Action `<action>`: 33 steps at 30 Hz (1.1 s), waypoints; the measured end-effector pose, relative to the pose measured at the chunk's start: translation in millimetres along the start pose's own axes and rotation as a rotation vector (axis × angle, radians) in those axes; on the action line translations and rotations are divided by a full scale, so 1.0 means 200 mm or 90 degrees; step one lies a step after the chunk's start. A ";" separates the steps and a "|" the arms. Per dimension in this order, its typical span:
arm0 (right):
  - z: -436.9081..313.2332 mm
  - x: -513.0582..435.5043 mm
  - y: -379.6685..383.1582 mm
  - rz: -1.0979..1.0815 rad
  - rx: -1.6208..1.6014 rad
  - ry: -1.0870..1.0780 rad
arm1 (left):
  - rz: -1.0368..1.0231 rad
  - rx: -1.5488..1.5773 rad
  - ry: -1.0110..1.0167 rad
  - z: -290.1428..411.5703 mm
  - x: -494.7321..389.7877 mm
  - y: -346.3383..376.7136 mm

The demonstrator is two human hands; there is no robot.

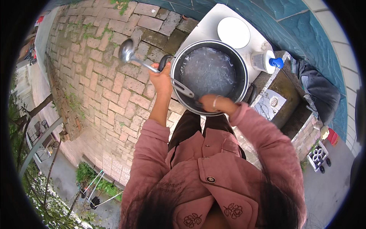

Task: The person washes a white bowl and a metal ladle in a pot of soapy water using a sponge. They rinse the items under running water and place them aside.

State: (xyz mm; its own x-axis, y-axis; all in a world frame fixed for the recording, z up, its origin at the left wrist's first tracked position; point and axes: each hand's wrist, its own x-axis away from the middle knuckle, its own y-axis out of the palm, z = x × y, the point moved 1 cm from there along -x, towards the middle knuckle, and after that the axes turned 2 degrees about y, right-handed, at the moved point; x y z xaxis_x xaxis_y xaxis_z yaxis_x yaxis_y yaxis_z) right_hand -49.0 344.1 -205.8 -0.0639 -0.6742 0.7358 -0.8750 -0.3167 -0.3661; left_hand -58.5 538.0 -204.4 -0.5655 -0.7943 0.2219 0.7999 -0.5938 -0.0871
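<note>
My left hand [161, 79] grips the handle of a steel ladle [125, 51]. The ladle's bowl points out to the left, and its handle end reaches over the rim of a large dark pot [210, 45]. A black side handle [165, 62] of the pot is right beside my left fingers. Cloudy, rippled water [208, 71] stands in the pot. My right hand [213, 103], with a pale band at the wrist, is bent inside the pot's near rim. Its fingertips are blurred by motion, and I cannot tell whether they hold anything.
Behind the pot, a white disc [234, 32] lies on a pale metal surface [220, 13]. A white bottle with a blue top [264, 61] stands to the right. Beyond it are a stone sink [281, 83] and dark cloth [320, 88] by a blue wall. Brick paving [114, 86] spreads left.
</note>
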 end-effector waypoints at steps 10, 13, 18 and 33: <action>0.10 -0.05 0.02 0.163 -0.337 -0.112 | -0.135 0.122 -0.143 0.10 -0.01 -0.01; -0.03 -0.13 0.00 0.264 -0.492 -0.141 | -0.159 0.170 -0.211 0.13 -0.01 -0.01; 0.02 -0.01 -0.07 0.081 -0.174 -0.158 | -0.086 0.240 -0.181 0.09 0.00 0.01; -0.10 -0.07 0.00 0.301 -0.364 -0.127 | -0.083 0.322 -0.226 0.07 0.04 0.02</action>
State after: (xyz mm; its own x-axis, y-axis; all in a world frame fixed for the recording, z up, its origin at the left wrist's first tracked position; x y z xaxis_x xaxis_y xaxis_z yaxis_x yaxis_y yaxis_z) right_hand -58.1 367.0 -204.5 -0.4527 -0.7772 0.4371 -0.8917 0.3932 -0.2242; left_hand -56.7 531.3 -190.1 -0.6326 -0.5773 0.5162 0.7744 -0.4792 0.4131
